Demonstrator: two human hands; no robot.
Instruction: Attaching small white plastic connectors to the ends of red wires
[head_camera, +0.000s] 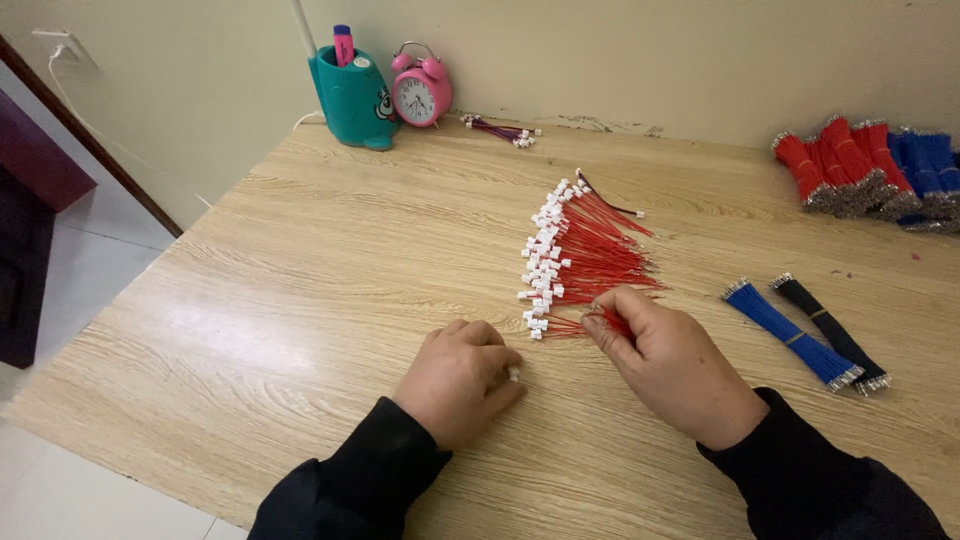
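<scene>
2 hands worked mid-frame: left hand pinched a white connector, right hand gripped red wires; blue bundle lay right.

Red wires carry white plugs (pale wood-grain surface beneath); the clock is pink, the holder teal, sleeves black.

A single head-worn camera looks steeply down and forward, close over the wooden table toward the wall.

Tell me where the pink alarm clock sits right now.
In the head view, the pink alarm clock stands at the table's far left edge against the wall, just right of the teal pen holder.
</scene>
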